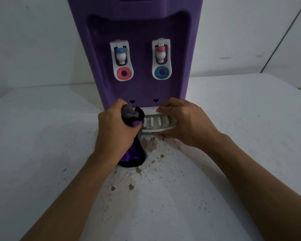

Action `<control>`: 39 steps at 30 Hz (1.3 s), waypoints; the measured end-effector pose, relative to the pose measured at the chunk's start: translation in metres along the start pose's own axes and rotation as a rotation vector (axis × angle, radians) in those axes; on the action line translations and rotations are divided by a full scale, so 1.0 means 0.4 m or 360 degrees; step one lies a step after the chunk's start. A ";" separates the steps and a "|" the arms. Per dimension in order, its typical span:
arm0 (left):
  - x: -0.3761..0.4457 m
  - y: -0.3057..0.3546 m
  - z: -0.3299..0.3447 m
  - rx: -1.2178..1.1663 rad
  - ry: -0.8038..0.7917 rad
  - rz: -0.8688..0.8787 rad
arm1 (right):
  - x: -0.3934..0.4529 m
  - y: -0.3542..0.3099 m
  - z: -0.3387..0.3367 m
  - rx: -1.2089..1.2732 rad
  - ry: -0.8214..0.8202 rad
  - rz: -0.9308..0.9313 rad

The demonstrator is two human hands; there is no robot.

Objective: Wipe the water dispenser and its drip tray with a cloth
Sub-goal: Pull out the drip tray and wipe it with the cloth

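Note:
A purple water dispenser [139, 28] stands upright at the back of a white surface, with two white taps [122, 60] in its recess. Its white slotted drip tray [156, 121] sits at the foot of the dispenser. My left hand [115, 129] grips a bunched purple, black and grey cloth [133, 154] against the tray's left end; the cloth's tail hangs down onto the surface. My right hand [184, 120] holds the tray's right end, fingers curled over its top and thumb under its front rim.
The white surface [233, 153] is speckled with dark specks and several brown stains [150, 145] in front of the tray. A pale wall [33, 49] rises behind the dispenser. The surface's right corner edge lies at the far right.

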State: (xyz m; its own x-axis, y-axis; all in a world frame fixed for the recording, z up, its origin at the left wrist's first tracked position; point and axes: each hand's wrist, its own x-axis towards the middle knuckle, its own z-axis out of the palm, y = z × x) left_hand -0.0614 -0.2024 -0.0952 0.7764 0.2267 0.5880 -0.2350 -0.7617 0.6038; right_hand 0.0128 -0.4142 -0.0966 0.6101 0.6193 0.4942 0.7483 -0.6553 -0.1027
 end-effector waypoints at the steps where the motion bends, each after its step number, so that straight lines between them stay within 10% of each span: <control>1: 0.002 -0.003 -0.004 -0.0004 -0.0024 -0.0003 | 0.000 0.001 0.001 -0.0004 0.0002 -0.0001; 39: 0.015 0.004 -0.014 0.0117 -0.0261 0.0229 | -0.006 0.001 0.001 0.0074 -0.0009 0.0046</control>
State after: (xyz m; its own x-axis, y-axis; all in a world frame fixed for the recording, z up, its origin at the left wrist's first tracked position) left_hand -0.0604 -0.1988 -0.0878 0.8239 0.0153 0.5665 -0.3118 -0.8224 0.4758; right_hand 0.0116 -0.4158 -0.0982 0.6330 0.6031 0.4853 0.7416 -0.6523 -0.1566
